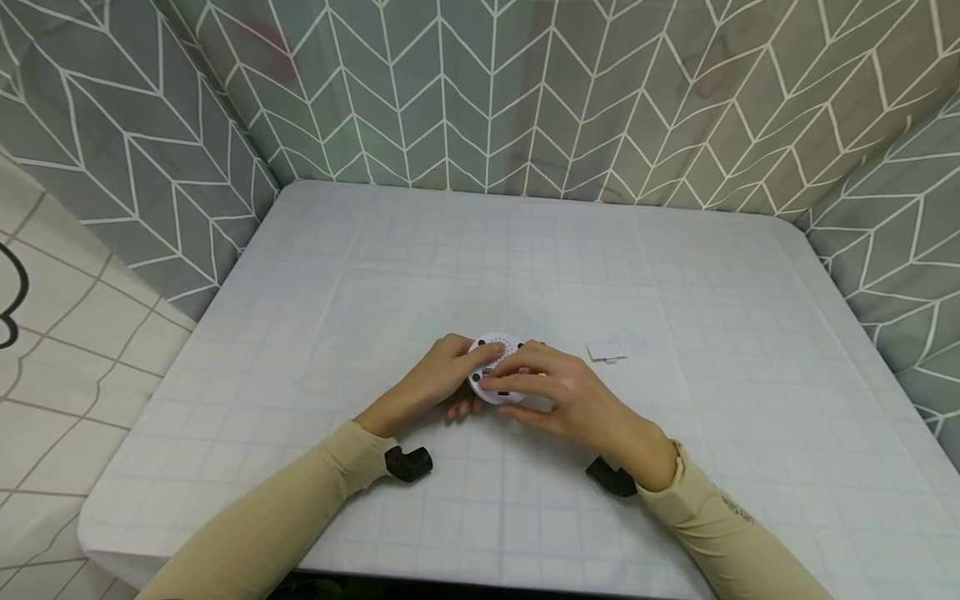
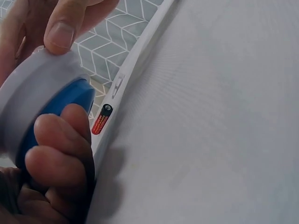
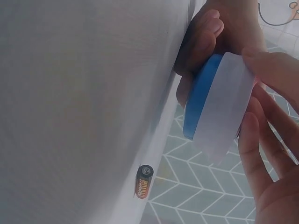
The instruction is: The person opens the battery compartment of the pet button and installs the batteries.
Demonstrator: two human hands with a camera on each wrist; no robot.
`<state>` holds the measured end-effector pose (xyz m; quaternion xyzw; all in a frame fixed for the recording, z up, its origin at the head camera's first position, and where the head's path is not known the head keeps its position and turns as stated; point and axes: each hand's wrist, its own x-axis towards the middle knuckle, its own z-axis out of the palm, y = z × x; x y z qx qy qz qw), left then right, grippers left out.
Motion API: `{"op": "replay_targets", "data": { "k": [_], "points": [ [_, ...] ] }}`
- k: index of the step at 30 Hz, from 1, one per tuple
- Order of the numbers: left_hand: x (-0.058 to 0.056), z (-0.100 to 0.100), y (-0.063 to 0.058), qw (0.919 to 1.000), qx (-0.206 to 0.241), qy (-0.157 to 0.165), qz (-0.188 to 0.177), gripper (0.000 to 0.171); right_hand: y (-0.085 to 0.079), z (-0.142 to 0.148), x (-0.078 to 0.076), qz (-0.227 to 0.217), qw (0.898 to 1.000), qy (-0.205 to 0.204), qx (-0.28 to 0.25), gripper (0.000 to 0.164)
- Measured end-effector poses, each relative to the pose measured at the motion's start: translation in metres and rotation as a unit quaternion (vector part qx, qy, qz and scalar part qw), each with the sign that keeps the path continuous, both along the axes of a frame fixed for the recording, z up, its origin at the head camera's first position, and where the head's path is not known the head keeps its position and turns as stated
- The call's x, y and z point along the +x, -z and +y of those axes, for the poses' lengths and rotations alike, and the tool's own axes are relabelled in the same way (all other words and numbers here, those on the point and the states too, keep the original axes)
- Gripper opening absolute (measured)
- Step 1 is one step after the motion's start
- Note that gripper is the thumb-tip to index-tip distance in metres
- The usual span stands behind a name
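Note:
A round white device (image 1: 491,397) has small holes, dark feet and a recess in its upturned face. Its underside is blue, as the blue part (image 2: 77,98) in the left wrist view shows. My left hand (image 1: 442,371) holds it, thumb across the face and fingers curled beneath. Over the recess, my right hand (image 1: 562,387) bends its fingertips onto the face, while its thumb presses the rim. Those fingers cover part of the recess, so its contents cannot be told. A black-and-red battery (image 3: 144,182) lies on the table beyond the device.
To the right of the hands lies a small white cover (image 1: 606,351) with a tab. A pale checked cloth covers the table (image 1: 480,258). Patterned grey curtains (image 1: 465,100) stand behind and at the sides. The table's front edge runs below the forearms.

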<state>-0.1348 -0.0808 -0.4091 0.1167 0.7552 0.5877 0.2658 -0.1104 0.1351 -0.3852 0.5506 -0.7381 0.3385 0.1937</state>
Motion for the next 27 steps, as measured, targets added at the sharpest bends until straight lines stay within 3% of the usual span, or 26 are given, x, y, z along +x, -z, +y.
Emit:
{"op": "replay_targets", "data": {
  "k": [17, 27],
  "points": [
    [-0.0008, -0.0025, 0.0018, 0.9998, 0.009, 0.020, -0.001, 0.060, 0.0038, 0.0013, 0.0000, 0.000, 1.000, 0.011, 0.030, 0.030],
    [-0.0012, 0.0000, 0.0039, 0.9996, 0.021, 0.013, 0.011, 0.061, 0.0011, -0.0008, -0.0011, -0.011, 0.999, -0.007, -0.048, 0.031]
  ]
}}
